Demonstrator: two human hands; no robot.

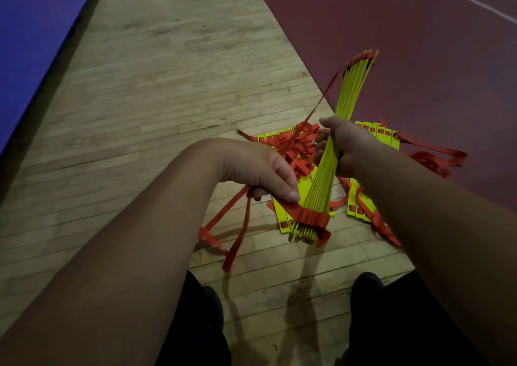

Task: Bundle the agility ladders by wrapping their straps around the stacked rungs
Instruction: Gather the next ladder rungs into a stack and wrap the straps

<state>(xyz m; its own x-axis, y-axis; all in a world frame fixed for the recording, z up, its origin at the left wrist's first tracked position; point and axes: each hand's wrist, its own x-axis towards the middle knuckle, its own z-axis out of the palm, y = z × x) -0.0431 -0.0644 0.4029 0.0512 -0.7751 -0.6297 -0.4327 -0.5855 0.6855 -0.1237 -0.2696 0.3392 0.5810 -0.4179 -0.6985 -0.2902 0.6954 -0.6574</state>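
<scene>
- Stacked rungs (321, 186) held above the floor (167, 113); long axis runs near-to-far, far end tilted up.
- R hand (347, 144) curled round stack's middle.
- L hand (260, 169) at stack's near end, pinching red strap (310, 217) wrapped across it, so L is closer to the wrap.

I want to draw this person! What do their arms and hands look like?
The left forearm and right forearm are bare, with no sleeves, watch or bracelet showing. The left hand and right hand wear no gloves, and I see no rings.
</scene>
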